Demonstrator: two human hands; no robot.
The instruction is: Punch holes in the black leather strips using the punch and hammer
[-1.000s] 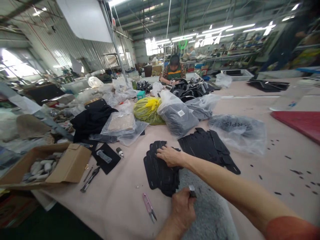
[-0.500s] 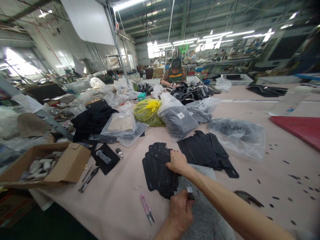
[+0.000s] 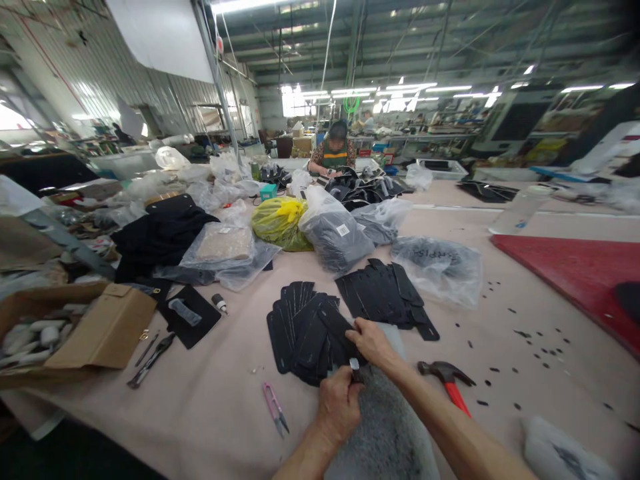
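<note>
My right hand (image 3: 371, 341) lies on the near edge of a fanned pile of black cut pieces (image 3: 300, 330), its fingers curled on one piece. My left hand (image 3: 339, 405) is closed round a small metal punch tool (image 3: 355, 370) held upright just in front of the pile, over a grey felt pad (image 3: 387, 433). A second pile of black pieces (image 3: 385, 297) lies behind to the right. A hammer with a red handle (image 3: 447, 381) rests on the table right of my right forearm.
Pink thread snips (image 3: 274, 405) lie left of my left hand. A cardboard box (image 3: 95, 330), pliers (image 3: 150, 360), plastic bags (image 3: 330, 233) and a yellow bag (image 3: 280, 223) crowd the far left. A red mat (image 3: 575, 273) lies at right. Another person (image 3: 336, 150) works across the table.
My right hand has drawn back from the middle of the pile to its near edge, close to the punch. The view shifted right, and the hammer has come into sight.
</note>
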